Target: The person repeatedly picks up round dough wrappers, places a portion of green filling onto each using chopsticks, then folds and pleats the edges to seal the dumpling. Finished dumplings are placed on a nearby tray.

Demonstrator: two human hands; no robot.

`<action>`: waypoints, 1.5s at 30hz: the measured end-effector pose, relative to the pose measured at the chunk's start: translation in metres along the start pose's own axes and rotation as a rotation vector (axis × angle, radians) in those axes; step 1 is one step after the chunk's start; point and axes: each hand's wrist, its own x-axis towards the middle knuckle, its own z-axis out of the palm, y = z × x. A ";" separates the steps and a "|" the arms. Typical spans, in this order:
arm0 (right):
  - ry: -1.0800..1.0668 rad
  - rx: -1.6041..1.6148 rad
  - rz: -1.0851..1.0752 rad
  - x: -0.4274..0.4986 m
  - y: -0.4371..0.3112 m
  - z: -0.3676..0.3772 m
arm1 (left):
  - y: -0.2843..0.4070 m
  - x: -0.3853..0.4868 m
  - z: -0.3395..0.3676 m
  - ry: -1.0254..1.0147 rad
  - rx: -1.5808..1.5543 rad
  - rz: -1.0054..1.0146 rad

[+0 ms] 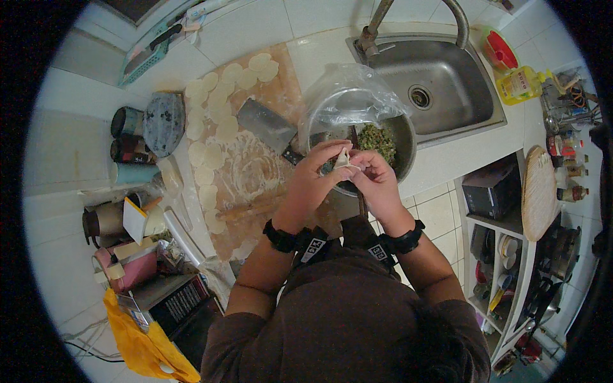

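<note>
A folded dumpling wrapper [343, 160] is pinched between the fingertips of my left hand [313, 172] and my right hand [379, 178]. Whether filling lies inside the wrapper cannot be seen. Both hands are over the near edge of a metal basin [408, 155]. Chopped green filling [377, 141] sits in the basin, and a clear plastic bag [352, 93] drapes over its far side. To the left, a floured wooden board [287, 72] carries many flat round dough wrappers [218, 98], a cleaver [268, 125] and a rolling pin [249, 209], partly hidden by my left arm.
A steel sink [459, 91] with a faucet [368, 40] lies beyond the basin. Yellow soap bottle [519, 86] stands at its right. A round woven tray [539, 201] holding small pale pieces rests above the shelves [519, 258]. Jars [131, 149] and boxes [175, 299] crowd the left.
</note>
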 end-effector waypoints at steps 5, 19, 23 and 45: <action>-0.011 0.086 -0.002 -0.001 0.001 0.000 | 0.002 -0.007 0.002 0.074 0.024 -0.003; 0.028 0.086 0.014 -0.001 0.001 0.010 | -0.003 -0.007 0.010 0.327 0.490 0.446; 0.052 0.076 0.045 0.000 0.005 0.010 | -0.005 -0.004 0.009 0.303 0.512 0.475; -0.186 -0.130 0.101 0.004 -0.010 -0.016 | -0.011 -0.013 0.012 0.127 0.330 0.190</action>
